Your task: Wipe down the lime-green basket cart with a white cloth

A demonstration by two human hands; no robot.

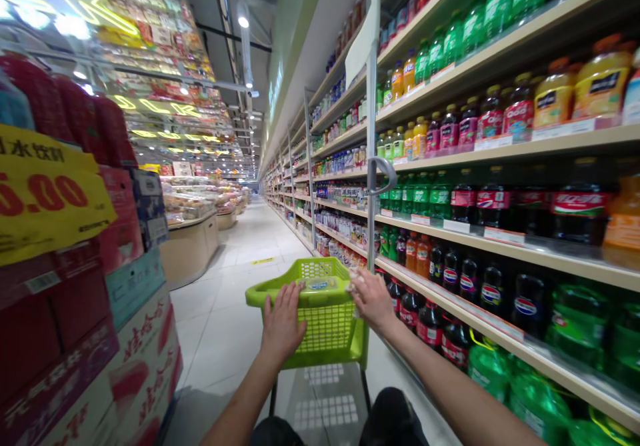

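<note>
In front of me stands a lime-green plastic shopping cart (327, 329) with a lattice basket and dark legs. My left hand (284, 319) rests at the near rim's left part, fingers stretched forward and thumb apart. At the right end of the rim my right hand (373, 299) is closed on a crumpled white tissue (356, 289), pressed against the cart. Between the hands, a clear panel with a yellow-and-blue label (320, 285) sits on the rim. The undersides of my fingers are hidden.
Drink shelves (500, 233) run along the right, with a grey post (371, 133) and curved handle close to the cart. Stacked drink cartons (140, 366) with a yellow price sign (50, 193) stand at left. A pale tiled aisle (235, 259) leads ahead past a rounded counter (190, 246).
</note>
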